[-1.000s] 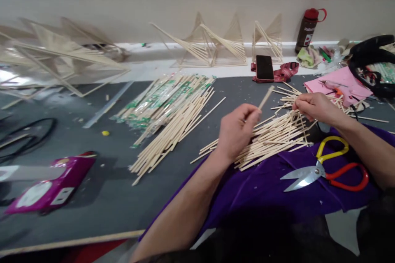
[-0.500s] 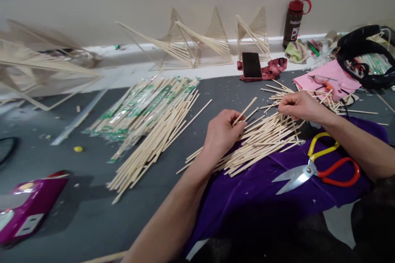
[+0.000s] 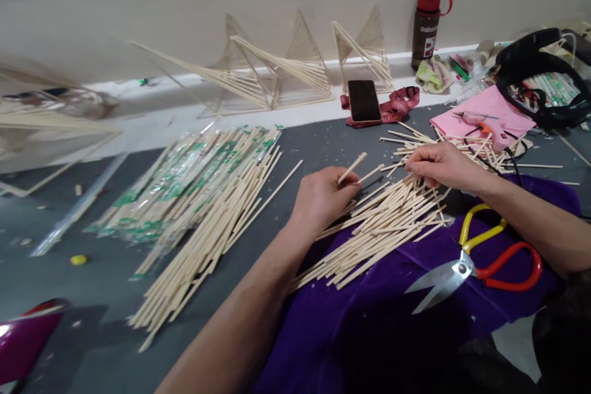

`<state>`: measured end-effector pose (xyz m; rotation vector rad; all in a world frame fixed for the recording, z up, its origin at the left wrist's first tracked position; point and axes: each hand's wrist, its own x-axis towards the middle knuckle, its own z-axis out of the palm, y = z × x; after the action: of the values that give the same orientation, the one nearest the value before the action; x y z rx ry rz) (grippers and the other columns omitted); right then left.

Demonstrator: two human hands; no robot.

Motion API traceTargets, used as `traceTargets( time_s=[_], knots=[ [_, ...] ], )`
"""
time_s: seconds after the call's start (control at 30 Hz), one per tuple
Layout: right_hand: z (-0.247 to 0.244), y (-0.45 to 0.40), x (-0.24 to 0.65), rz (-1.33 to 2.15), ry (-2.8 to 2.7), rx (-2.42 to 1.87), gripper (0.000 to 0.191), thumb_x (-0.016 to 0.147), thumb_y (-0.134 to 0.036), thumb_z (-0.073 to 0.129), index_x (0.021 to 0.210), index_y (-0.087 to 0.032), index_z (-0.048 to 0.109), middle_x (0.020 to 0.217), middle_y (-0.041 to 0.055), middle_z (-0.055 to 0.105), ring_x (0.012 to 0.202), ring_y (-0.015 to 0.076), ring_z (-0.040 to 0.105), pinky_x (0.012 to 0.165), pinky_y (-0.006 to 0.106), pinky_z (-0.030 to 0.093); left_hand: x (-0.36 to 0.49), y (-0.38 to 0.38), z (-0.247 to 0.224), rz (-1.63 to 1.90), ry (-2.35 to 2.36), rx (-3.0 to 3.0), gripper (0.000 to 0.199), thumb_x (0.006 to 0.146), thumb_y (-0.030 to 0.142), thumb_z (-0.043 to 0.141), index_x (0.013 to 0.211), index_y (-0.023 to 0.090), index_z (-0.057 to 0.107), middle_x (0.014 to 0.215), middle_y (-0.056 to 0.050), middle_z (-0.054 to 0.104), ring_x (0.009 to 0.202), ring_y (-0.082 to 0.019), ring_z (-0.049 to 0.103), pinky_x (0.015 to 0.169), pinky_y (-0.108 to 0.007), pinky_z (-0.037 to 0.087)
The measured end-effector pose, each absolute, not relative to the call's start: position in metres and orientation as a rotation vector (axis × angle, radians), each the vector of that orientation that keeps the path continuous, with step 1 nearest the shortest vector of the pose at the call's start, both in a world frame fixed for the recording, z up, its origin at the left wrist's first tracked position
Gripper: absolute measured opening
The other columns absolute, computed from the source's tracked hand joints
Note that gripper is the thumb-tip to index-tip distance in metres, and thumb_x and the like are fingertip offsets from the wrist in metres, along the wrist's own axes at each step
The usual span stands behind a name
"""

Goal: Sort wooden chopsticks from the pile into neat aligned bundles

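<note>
My left hand is closed on a short wooden stick, whose end juts up past the thumb and forefinger. To its right, my right hand has its fingers pinched together at the top of the stick pile; what they hold, if anything, is hidden. That pile of thin pale sticks lies on a purple cloth. Scissors with one yellow and one red handle rest on the cloth below my right hand, blades apart and pointing left.
Left of my hands lie a loose bundle of longer sticks and plastic-wrapped stick packs. Stick frames stand along the wall. Behind are a phone, a bottle, a glue gun on pink paper and black headphones.
The view has turned a little to the right, so the table things sit further left. Both hands stay near the pile, with the left hand's stick still in its grip.
</note>
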<state>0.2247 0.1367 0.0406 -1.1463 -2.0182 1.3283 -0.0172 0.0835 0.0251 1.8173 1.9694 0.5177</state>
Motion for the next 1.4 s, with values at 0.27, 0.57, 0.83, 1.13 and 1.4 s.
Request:
traceTargets(
  time_s=[0.27,0.57,0.83,1.13,1.4],
  knots=[
    [0.035,0.137,0.219,1.276,-1.830,-1.090,0.035,0.078,-0.034,0.063,0.106,-0.015,0.068,0.081,0.0024,0.068,0.064,0.0114,0.063,0.051,0.021,0.047,0.008,0.085,0.040,0.787,1.675,1.491,0.024,0.065,0.040,0.071,0.074,0.017,0.069,0.061,0.001,0.063,0.054,-0.011,0.050,0.053,-0.023,0.038],
    [0.038,0.142,0.227,0.372,-2.460,-0.981,0.029,0.095,-0.024,0.043,0.098,-0.014,0.069,0.095,0.0104,0.070,0.088,0.0176,0.062,0.078,0.030,0.045,0.027,0.100,0.040,0.754,1.595,1.625,0.020,0.066,0.034,0.070,0.078,0.018,0.072,0.064,0.000,0.065,0.059,-0.014,0.054,0.054,-0.024,0.040],
    [0.043,0.126,0.217,0.131,-2.603,-1.254,0.029,0.090,-0.013,0.038,0.107,-0.007,0.061,0.101,0.0164,0.065,0.085,0.0199,0.059,0.073,0.030,0.043,0.030,0.097,0.048,0.576,1.552,1.549,0.022,0.068,0.040,0.069,0.069,0.018,0.067,0.053,0.002,0.058,0.045,-0.011,0.046,0.044,-0.022,0.034],
    [0.038,0.138,0.222,0.235,-2.454,-1.137,0.027,0.083,-0.011,0.040,0.100,-0.011,0.060,0.093,0.0116,0.066,0.081,0.0178,0.058,0.071,0.029,0.041,0.045,0.086,0.060,0.652,1.375,1.198,0.018,0.068,0.032,0.070,0.069,0.018,0.059,0.047,0.007,0.048,0.033,-0.005,0.034,0.034,-0.019,0.029],
    [0.045,0.142,0.223,0.470,-2.229,-1.160,0.020,0.076,-0.010,0.044,0.080,-0.015,0.062,0.072,0.0025,0.063,0.064,0.0118,0.052,0.066,0.025,0.039,0.057,0.083,0.059,0.699,1.255,0.842,0.023,0.066,0.029,0.076,0.069,0.019,0.055,0.043,0.009,0.041,0.032,-0.002,0.026,0.034,-0.016,0.020]
  ],
)
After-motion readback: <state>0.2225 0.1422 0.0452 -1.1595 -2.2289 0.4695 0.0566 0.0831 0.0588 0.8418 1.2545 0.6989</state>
